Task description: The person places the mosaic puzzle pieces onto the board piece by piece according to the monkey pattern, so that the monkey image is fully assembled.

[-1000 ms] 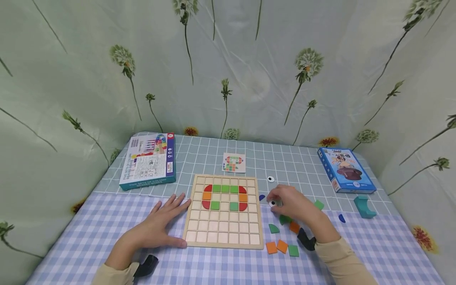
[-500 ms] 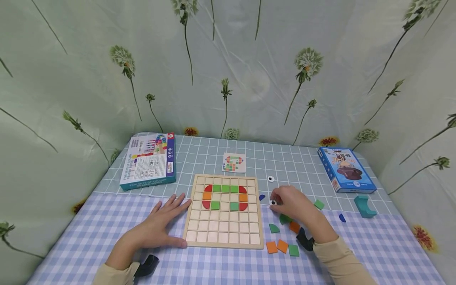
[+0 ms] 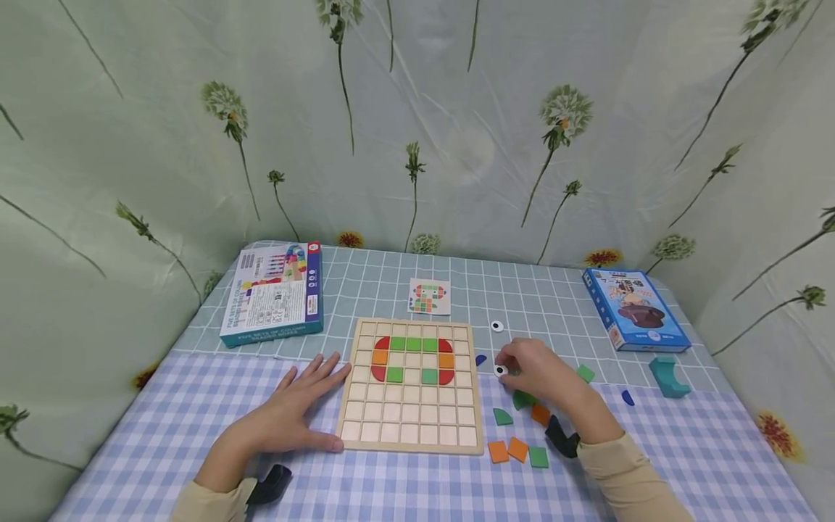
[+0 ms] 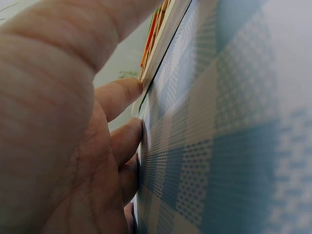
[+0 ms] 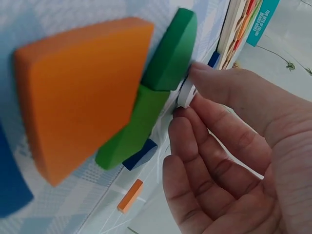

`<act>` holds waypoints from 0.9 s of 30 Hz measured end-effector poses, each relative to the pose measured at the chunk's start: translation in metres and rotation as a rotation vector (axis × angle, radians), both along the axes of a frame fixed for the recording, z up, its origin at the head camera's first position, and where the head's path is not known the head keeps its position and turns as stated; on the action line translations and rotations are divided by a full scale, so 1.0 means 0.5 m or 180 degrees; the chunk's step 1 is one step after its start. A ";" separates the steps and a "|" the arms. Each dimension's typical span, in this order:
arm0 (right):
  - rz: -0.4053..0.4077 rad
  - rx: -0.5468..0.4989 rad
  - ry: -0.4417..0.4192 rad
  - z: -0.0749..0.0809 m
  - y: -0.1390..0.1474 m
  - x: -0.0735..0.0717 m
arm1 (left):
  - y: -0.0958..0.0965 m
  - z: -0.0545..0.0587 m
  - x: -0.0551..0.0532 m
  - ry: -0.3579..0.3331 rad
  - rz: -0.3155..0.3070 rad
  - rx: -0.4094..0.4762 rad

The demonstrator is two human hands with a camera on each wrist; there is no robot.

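Note:
My right hand [image 3: 531, 371] pinches a round white eye piece with a black pupil [image 3: 501, 370] between thumb and index finger, low over the cloth right of the board. In the right wrist view the white piece [image 5: 186, 93] shows edge-on between the fingertips. My left hand [image 3: 293, 413] lies with fingers spread, touching the left edge of the wooden grid board [image 3: 411, 449]. On the board, red curved pieces [image 3: 445, 345], orange squares [image 3: 380, 357] and green squares [image 3: 414, 344] form a ring. In the left wrist view my fingertips [image 4: 131, 87] meet the board's side.
Green quarter pieces [image 3: 502, 417], orange squares [image 3: 498, 452], a green square [image 3: 538, 457] and blue half-rounds [image 3: 480, 359] lie to the right. Another eye piece [image 3: 497, 326] sits farther back. Behind the board lies a pattern card [image 3: 430, 296]. Boxes [image 3: 270, 297] and a teal block [image 3: 668, 377] flank it.
The right hand's fingers have shifted slightly to the right around the eye piece, which stays in nearly the same spot. The left hand and board have not moved.

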State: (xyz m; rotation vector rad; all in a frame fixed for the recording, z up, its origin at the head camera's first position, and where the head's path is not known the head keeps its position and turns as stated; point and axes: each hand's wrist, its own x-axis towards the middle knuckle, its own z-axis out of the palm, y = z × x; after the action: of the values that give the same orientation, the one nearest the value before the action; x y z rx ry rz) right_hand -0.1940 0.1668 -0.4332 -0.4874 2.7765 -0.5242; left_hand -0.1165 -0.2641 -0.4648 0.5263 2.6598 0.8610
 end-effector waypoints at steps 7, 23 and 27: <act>0.0017 -0.0024 0.0048 0.009 -0.006 -0.003 | 0.000 0.001 -0.003 0.0036 -0.0025 0.0010; 0.0760 -0.0505 0.0359 0.027 -0.138 -0.032 | -0.001 -0.002 0.001 0.0034 -0.0009 0.0015; 0.0880 -0.0495 0.0331 0.027 -0.182 -0.040 | -0.001 0.002 0.002 0.0056 -0.0025 0.0037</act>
State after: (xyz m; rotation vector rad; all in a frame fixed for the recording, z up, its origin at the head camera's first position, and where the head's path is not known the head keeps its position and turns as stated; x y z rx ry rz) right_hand -0.2140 0.0757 -0.4195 -0.9415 2.7116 -0.6674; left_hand -0.1154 -0.2644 -0.4637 0.5493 2.6681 0.8741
